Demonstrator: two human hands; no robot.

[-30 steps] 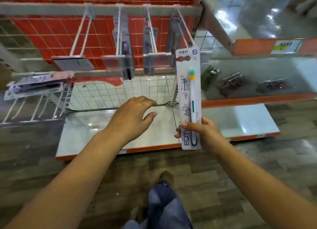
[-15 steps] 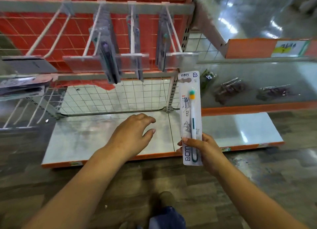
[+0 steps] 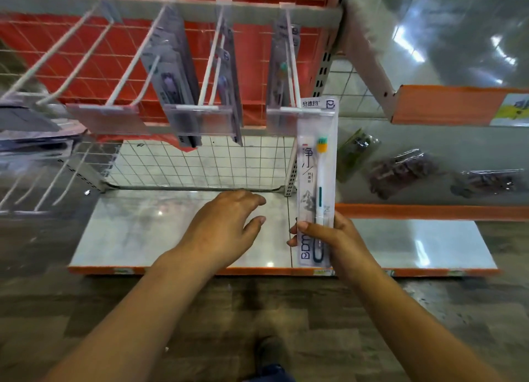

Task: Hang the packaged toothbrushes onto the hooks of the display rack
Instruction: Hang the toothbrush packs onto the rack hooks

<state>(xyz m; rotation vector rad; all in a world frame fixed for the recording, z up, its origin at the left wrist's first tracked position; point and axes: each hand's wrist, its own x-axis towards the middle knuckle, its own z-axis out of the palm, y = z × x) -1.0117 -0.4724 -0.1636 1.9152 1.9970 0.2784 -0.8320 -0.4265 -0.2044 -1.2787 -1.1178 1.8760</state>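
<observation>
Spanning upper view: display rack [image 3: 171,8], red mesh back, grey rail, white hooks [image 3: 293,67] with clear label plates; three hooks carry hung toothbrush packs [image 3: 171,72], leftmost bare. Below, white base shelf [image 3: 137,233]. Left hand [image 3: 226,227] hovers over shelf, fingers relaxed, holding nothing. Right hand [image 3: 329,235] grips packaged toothbrush [image 3: 316,181] at bottom end, upright, top just beside rightmost hook's label plate.

Packaged toothbrush [image 3: 316,181] upright in right hand [image 3: 337,238], just before rightmost hook [image 3: 293,67]. Left hand [image 3: 226,227] beside it, over bottom shelf [image 3: 137,233]. Hung packs [image 3: 174,75] on hooks behind.
</observation>
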